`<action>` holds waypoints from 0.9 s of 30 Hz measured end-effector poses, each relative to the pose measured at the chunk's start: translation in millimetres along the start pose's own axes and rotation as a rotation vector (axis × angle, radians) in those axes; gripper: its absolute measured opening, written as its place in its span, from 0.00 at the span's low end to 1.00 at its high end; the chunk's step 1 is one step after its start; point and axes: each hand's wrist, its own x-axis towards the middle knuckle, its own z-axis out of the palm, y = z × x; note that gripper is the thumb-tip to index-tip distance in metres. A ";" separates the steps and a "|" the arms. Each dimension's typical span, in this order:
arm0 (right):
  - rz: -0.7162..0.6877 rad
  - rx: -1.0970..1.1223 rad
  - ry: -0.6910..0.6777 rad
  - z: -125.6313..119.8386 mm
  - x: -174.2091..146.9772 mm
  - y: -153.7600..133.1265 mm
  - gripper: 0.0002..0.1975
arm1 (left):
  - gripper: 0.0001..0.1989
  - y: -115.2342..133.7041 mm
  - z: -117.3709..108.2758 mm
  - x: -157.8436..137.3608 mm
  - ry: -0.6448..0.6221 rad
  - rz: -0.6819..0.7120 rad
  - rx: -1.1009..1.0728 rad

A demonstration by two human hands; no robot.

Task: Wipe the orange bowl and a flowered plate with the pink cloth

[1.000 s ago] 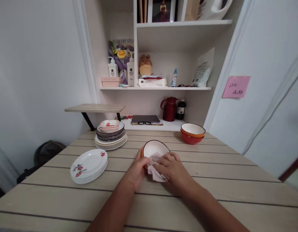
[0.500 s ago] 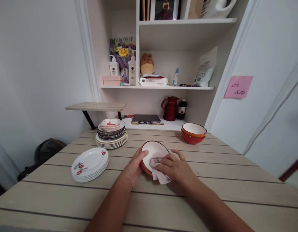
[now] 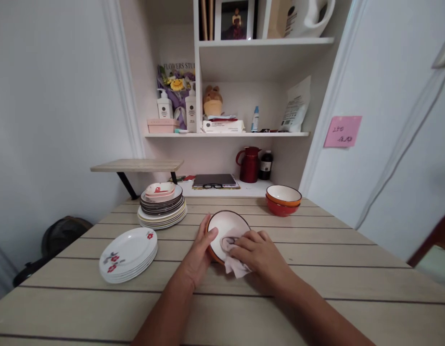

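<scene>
In the middle of the table, a bowl (image 3: 227,223) with a white inside, dark rim and orange outside is tilted toward me. My left hand (image 3: 201,250) grips its left side, the thumb over the rim and the fingers behind. A pale pinkish cloth (image 3: 236,266) is bunched in my right hand (image 3: 260,252), pressed against the inner wall at the lower right. Part of the cloth hangs over the near rim. The bowl's underside is hidden.
On the left are white flowered plates (image 3: 130,250) in a stack and a taller pile of plates (image 3: 162,206) topped by small pink dishes (image 3: 159,190). Two nested bowls (image 3: 283,201) stand at the right rear. A raised wooden shelf (image 3: 137,166) overhangs the back left.
The camera view has shifted slightly. My right hand's fingers have drawn closer together on the cloth; my left hand keeps its hold on the bowl.
</scene>
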 end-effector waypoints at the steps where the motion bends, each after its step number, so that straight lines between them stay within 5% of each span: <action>1: 0.006 -0.005 0.002 -0.3 0.3 -0.3 0.09 | 0.46 0.6 -0.4 -0.2 -0.007 0.006 -0.003; 6: 0.034 0.008 -0.003 0.3 1.3 -0.5 0.11 | 0.46 -1.7 -2.6 1.8 -0.047 0.007 -0.036; 12: 0.143 0.086 -0.035 2.0 1.7 -0.6 0.27 | 0.39 -9.0 2.0 3.3 -0.201 0.029 -0.081; 27: 0.112 0.115 -0.057 0.0 2.7 -2.6 0.30 | 0.32 -10.8 3.0 2.4 -0.009 0.010 0.055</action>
